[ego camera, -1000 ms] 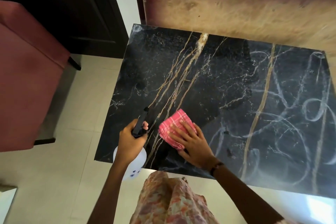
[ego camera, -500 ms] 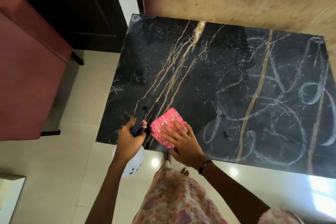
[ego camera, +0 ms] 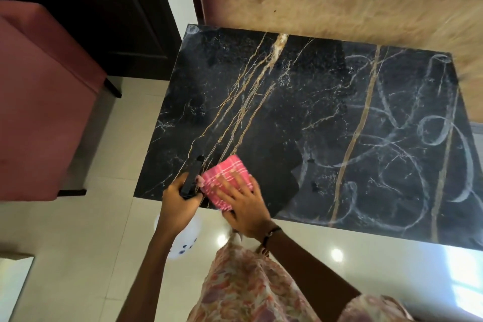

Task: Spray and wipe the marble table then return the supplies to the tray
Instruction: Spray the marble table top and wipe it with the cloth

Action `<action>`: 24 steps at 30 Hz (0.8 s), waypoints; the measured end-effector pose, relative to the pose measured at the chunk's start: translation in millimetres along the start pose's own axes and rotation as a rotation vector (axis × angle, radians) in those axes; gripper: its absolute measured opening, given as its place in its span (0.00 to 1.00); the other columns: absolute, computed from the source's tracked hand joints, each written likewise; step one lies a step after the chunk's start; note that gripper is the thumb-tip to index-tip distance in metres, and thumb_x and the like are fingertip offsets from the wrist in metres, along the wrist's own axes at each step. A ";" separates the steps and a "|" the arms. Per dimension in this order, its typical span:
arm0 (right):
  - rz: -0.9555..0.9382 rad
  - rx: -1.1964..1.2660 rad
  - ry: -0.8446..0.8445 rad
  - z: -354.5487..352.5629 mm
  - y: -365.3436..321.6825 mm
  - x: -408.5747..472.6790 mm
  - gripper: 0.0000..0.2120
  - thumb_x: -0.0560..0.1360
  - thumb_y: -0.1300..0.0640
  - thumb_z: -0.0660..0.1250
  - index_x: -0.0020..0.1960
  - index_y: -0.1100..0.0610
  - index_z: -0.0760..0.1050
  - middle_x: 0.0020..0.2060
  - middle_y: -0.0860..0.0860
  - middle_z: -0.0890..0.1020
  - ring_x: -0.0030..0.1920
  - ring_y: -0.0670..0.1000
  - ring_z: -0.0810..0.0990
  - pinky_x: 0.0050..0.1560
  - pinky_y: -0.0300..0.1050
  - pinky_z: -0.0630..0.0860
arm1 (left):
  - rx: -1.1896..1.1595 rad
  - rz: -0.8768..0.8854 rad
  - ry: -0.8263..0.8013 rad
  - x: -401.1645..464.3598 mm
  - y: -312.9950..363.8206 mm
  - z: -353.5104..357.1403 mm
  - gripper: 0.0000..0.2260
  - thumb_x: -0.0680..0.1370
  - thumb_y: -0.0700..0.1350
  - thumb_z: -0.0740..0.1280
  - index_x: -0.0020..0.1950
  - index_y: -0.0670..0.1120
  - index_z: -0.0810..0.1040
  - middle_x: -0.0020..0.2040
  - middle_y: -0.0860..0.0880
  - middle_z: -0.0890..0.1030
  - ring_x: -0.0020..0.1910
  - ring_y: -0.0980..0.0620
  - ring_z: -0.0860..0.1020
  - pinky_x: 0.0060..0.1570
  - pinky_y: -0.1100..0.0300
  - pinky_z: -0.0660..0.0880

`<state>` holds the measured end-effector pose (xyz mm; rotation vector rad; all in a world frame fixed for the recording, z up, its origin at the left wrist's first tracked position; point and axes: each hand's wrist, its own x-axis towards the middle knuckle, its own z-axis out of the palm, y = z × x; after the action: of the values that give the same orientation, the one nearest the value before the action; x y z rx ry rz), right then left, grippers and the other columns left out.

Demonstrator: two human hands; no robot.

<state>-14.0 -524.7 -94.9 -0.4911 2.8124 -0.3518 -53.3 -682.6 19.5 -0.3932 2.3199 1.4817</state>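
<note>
The black marble table [ego camera: 300, 117] with gold veins fills the middle of the view; pale wipe streaks curl over its right half. A folded pink checked cloth [ego camera: 224, 176] lies at the table's near left edge. My right hand [ego camera: 244, 204] presses flat on the cloth, fingers spread. Right beside it, my left hand [ego camera: 179, 202] grips a spray bottle [ego camera: 187, 238] by its black trigger head, the white body hanging below the table edge. No tray is in view.
A red upholstered chair [ego camera: 39, 102] stands left of the table over pale floor tiles [ego camera: 78, 256]. A dark cabinet [ego camera: 86, 2] is at the back left. A tan rug [ego camera: 339, 0] lies beyond the table's far edge.
My right hand has slid the pink cloth left and toward the near edge, until it touches the spray bottle's head. My left hand has kept hold of the bottle.
</note>
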 end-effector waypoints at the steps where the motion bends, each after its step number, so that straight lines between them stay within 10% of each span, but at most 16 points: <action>1: -0.060 -0.036 -0.019 5.3 -5.1 -3.7 0.25 0.76 0.40 0.51 0.71 0.44 0.64 0.70 0.47 0.70 0.72 0.57 0.63 0.69 0.69 0.58 | 0.004 -0.005 -0.004 -2.1 -1.0 1.6 0.10 0.74 0.38 0.68 0.43 0.54 0.76 0.41 0.49 0.80 0.41 0.56 0.77 0.41 0.63 0.71; 6: -0.119 -0.114 0.048 9.9 38.4 -62.3 0.24 0.77 0.41 0.55 0.72 0.42 0.60 0.71 0.45 0.68 0.74 0.54 0.60 0.71 0.62 0.53 | -0.009 -0.015 -0.023 -11.6 -4.2 9.0 0.09 0.73 0.34 0.68 0.45 0.49 0.78 0.43 0.49 0.81 0.47 0.51 0.78 0.53 0.59 0.72; 15: 0.428 -0.035 0.154 -19.7 132.1 -84.3 0.29 0.76 0.42 0.51 0.75 0.47 0.53 0.75 0.51 0.60 0.75 0.60 0.53 0.69 0.70 0.54 | 0.033 0.005 -0.087 -23.9 3.1 37.2 0.14 0.72 0.30 0.66 0.44 0.50 0.78 0.45 0.48 0.81 0.48 0.50 0.78 0.55 0.57 0.70; 24: 0.148 -0.121 0.173 17.5 108.5 -165.8 0.27 0.76 0.43 0.56 0.74 0.44 0.57 0.74 0.47 0.63 0.75 0.55 0.55 0.71 0.62 0.53 | 0.097 0.063 -0.182 -32.4 22.6 76.6 0.17 0.70 0.30 0.64 0.40 0.54 0.77 0.42 0.52 0.80 0.48 0.51 0.78 0.54 0.59 0.70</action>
<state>109.7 -369.2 -106.0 -0.2871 3.0294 -0.2031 -22.2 -602.3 22.5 -0.1531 2.2663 1.3655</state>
